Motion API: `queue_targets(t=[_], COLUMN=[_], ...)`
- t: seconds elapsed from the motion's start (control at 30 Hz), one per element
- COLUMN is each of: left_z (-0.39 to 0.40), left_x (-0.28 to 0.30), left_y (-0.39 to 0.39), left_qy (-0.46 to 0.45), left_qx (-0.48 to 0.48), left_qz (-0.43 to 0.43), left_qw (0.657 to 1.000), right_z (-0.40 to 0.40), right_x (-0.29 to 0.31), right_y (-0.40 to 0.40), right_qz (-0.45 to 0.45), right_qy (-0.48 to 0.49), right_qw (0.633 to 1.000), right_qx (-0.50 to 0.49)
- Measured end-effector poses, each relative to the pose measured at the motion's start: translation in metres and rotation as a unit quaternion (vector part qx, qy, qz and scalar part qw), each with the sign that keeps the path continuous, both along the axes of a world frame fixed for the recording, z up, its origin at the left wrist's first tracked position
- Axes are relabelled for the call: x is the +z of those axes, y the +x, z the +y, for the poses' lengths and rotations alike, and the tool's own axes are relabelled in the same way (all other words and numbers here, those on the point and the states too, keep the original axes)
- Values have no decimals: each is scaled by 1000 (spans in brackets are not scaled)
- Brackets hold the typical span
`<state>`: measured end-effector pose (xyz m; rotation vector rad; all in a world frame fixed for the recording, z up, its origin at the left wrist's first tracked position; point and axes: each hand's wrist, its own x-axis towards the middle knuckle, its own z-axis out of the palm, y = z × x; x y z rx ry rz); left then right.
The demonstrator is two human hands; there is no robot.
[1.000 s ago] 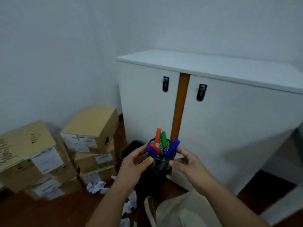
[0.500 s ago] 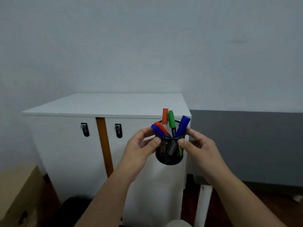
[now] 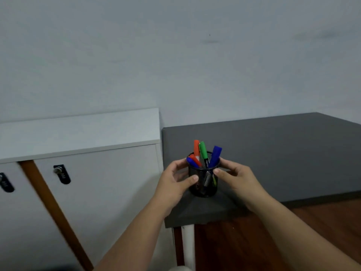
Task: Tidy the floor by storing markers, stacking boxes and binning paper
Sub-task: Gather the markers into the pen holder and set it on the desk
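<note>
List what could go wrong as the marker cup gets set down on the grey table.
1. The mesh cup sits near the front corner of the grey table; released there, a nudge could likely send it over the edge to the floor.
2. The markers stand loose and lean outward past the rim, so tilting the cup may spill them.
3. Left hand and right hand both grip the cup; letting go unevenly might tip it.
</note>
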<state>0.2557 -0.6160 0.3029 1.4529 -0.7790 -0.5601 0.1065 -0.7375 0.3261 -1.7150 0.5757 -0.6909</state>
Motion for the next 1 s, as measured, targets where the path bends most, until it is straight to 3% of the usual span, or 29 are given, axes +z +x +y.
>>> queue_targets(t=[0.27,0.37,0.5,0.67,0.87,1.0], left_z=[-79,-113,-153,-196,-234,-258], left_x=[-11,-13,-15,-18,-20,-22], left_y=[28,42,66,108,156,188], left_qy=[71,79,73,81,95,118], left_qx=[40,95,181,269,302,269], left_qz=[-37,-61,-93,-107,-104,-124], left_qw=[996,990,976,954,943,948], right_z=[-90,-126,-165,-208,-245,-266], right_x=[-23,-32,-36,-42,-47,-52], right_y=[42,72,112,170,237,274], right_qz=[87,123,122,98,109,117], right_qy=[-20,-58,-126,-134,-137,-160], right_qw=[996,991,984,985,984,979], right_qx=[29,7,-29,-45,-42,-40])
